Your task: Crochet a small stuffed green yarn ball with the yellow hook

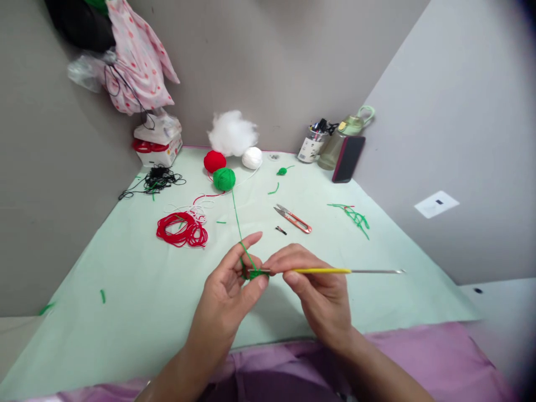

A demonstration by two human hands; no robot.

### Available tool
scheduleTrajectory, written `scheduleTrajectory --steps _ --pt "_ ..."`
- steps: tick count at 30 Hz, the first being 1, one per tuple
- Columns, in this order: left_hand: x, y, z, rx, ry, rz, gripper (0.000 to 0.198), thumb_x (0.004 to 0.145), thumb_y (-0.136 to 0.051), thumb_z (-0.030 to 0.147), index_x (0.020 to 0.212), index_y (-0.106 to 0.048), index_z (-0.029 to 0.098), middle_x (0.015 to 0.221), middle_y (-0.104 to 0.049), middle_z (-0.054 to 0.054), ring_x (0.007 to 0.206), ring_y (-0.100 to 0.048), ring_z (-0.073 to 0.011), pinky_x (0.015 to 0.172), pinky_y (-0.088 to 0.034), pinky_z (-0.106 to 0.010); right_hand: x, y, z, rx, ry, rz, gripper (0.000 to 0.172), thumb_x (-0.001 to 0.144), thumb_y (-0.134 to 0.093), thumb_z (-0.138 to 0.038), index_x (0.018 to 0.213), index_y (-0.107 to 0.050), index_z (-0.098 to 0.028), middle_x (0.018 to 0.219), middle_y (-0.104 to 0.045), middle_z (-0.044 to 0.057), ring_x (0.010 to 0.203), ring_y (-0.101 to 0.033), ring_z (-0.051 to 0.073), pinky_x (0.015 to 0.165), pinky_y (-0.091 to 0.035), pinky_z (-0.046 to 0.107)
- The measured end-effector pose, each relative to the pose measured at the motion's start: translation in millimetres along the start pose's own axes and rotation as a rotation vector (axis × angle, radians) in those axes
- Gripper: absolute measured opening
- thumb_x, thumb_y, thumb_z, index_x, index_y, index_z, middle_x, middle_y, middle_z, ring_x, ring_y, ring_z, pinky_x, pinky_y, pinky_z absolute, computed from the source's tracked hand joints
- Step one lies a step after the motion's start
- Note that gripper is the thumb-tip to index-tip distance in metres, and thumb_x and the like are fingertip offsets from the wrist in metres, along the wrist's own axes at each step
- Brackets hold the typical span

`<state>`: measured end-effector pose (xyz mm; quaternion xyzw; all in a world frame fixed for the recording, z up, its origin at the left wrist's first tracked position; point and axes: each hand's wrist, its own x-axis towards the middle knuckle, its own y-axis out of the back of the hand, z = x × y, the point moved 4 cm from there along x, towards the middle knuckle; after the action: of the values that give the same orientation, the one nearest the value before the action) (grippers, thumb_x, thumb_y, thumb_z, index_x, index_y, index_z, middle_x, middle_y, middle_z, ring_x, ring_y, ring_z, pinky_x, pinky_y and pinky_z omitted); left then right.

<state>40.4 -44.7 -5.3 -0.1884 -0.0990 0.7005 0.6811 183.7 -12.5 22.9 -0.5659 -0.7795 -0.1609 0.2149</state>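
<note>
While my left hand [228,287], index finger raised, pinches the green crochet piece [256,274] at near centre, my right fingers [299,258] curl closely around the yellow-handled crochet hook [322,271], the piece probably soft, light, best held by its edge.

Right hand [321,293] holds yellow-handled hook [322,271]; left hand [226,293] pinches green stitching [256,274], yarn [237,215] leading to green ball [224,179].
</note>
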Motion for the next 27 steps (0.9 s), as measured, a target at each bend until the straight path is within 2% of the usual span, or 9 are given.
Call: scheduleTrajectory --steps 4,8,11,16,19,22,27 --pt "1 0.4 2 -0.127 0.072 -0.087 0.059 0.085 -0.074 0.026 0.144 -0.063 0.030 0.093 -0.063 0.000 0.094 -0.058 -0.0179 0.092 -0.045 -0.031 1 6 3 0.096 -0.037 0.010 0.017 0.101 -0.065 -0.025 0.102 -0.081 -0.023 0.089 -0.077 0.005 0.083 -0.071 0.018 0.077 -0.060 0.031" --pt "1 0.0 2 -0.246 0.152 -0.205 0.051 0.081 -0.073 0.028 0.132 -0.073 0.024 0.085 -0.057 0.000 0.081 -0.049 -0.0147 0.081 -0.042 -0.026 5 11 11 0.307 -0.201 0.056 0.017 0.099 -0.067 -0.029 0.092 -0.080 -0.021 0.080 -0.071 0.003 0.068 -0.068 0.014 0.067 -0.058 0.028" --pt "0 -0.2 0 -0.186 0.109 -0.169 0.046 0.083 -0.073 0.029 0.129 -0.074 0.027 0.087 -0.058 0.000 0.085 -0.053 -0.0156 0.084 -0.044 -0.026 5 9 13 0.355 -0.248 0.048 0.019 0.099 -0.068 -0.033 0.090 -0.079 -0.021 0.079 -0.071 0.003 0.065 -0.066 0.014 0.064 -0.058 0.028" --pt "-1 -1.2 -2 0.068 -0.006 -0.073 0.049 0.088 -0.076 0.031 0.136 -0.068 0.030 0.108 -0.070 -0.004 0.112 -0.062 -0.0236 0.105 -0.044 -0.033 0 3 7 0.067 -0.084 0.018 0.015 0.098 -0.069 -0.031 0.098 -0.082 -0.024 0.093 -0.079 0.007 0.091 -0.072 0.021 0.081 -0.061 0.035" --pt "-1 1.3 -1 0.040 0.002 -0.071 0.044 0.093 -0.072 0.039 0.135 -0.068 0.029 0.102 -0.069 -0.004 0.104 -0.064 -0.0222 0.099 -0.048 -0.032 -2 5 9 0.052 -0.075 0.072 0.015 0.099 -0.068 -0.030 0.100 -0.081 -0.024 0.091 -0.079 0.007 0.085 -0.072 0.020 0.074 -0.061 0.033" --pt "-1 3.6 0 -0.049 0.033 -0.093 0.042 0.092 -0.074 0.037 0.133 -0.070 0.030 0.095 -0.065 -0.002 0.092 -0.065 -0.0181 0.092 -0.051 -0.030 -1 8 15 0.147 -0.157 0.099 0.016 0.098 -0.070 -0.034 0.096 -0.080 -0.021 0.085 -0.076 0.006 0.071 -0.069 0.016 0.064 -0.060 0.030" --pt "0 7.3 -2 -0.031 0.030 -0.068 0.045 0.087 -0.079 0.030 0.131 -0.071 0.031 0.096 -0.061 -0.001 0.092 -0.063 -0.0169 0.083 -0.052 -0.025 1 8 22 0.285 -0.256 0.093 0.021 0.100 -0.066 -0.036 0.092 -0.077 -0.020 0.083 -0.077 0.005 0.073 -0.070 0.015 0.067 -0.060 0.027"
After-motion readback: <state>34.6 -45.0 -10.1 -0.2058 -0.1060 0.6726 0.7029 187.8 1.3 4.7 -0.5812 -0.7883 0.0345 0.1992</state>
